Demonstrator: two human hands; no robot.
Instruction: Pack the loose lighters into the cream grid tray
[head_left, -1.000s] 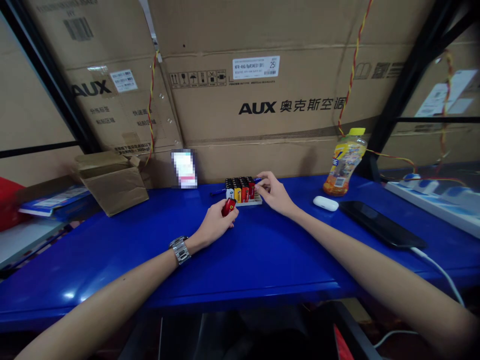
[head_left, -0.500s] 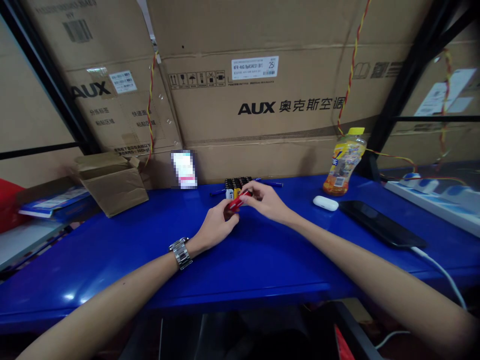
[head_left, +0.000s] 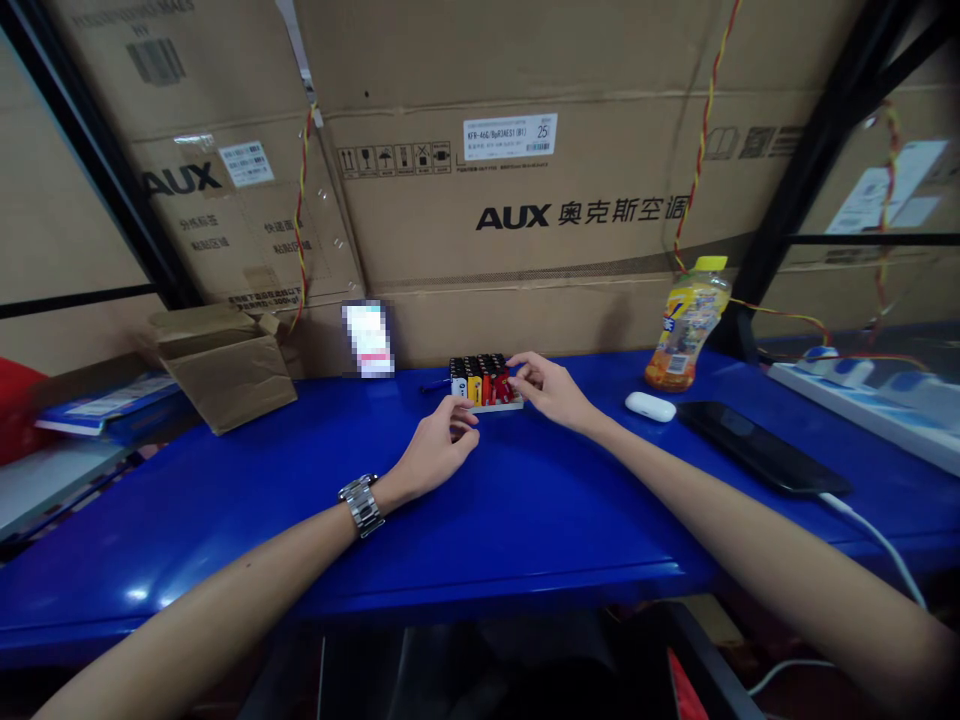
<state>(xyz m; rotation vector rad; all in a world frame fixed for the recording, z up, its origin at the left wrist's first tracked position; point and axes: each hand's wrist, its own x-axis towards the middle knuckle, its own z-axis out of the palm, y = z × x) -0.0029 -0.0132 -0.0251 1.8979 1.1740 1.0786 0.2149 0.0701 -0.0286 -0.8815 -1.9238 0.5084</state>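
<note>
A white tray (head_left: 491,407) packed with lighters with black tops stands near the back of the blue table. White, yellow and red ones show along its front row. At the tray's right front corner, my right hand (head_left: 551,390) has its fingertips closed on a dark red lighter (head_left: 505,386), which stands upright in the row. My left hand (head_left: 437,445) rests just in front of the tray's left side, fingers loosely curled and apart, holding nothing. A blue pen-like stick (head_left: 433,387) pokes out left of the tray.
A lit phone (head_left: 368,338) leans against the large cardboard box (head_left: 525,290) behind. An open small carton (head_left: 229,375) stands at left. On the right are a drink bottle (head_left: 686,325), a white earphone case (head_left: 650,406), a black phone (head_left: 757,445) on a cable and a power strip (head_left: 877,410).
Both hands held the red lighter in front of the tray. It is now at the tray's right end under my right hand, which moved right. My left hand has let go.
</note>
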